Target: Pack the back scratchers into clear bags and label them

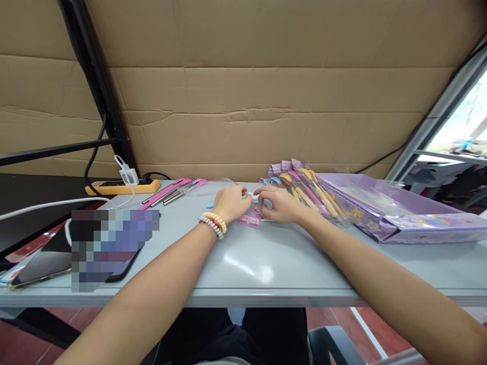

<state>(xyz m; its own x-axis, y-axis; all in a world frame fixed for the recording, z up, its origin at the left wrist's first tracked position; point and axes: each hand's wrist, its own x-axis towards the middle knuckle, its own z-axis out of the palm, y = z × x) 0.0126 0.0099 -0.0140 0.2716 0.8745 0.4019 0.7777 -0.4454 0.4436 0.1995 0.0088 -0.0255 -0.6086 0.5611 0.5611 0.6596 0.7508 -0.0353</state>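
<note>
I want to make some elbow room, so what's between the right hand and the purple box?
In the head view, a fanned pile of clear-wrapped items, some yellow, some pink, lies between the right hand and the purple box.

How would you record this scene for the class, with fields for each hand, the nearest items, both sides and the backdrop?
Left hand: fingers bent; grip unclear
Right hand: fingers bent, close to the left hand; grip unclear
Left wrist: coiled bands
Nearest items: pink printed card; light blue piece, partly hidden
Left side: slender pink and metal pieces; yellow power strip
Right side: clear-bagged yellow and pink pieces; purple box
Surface: grey table
Backdrop: cardboard
</note>
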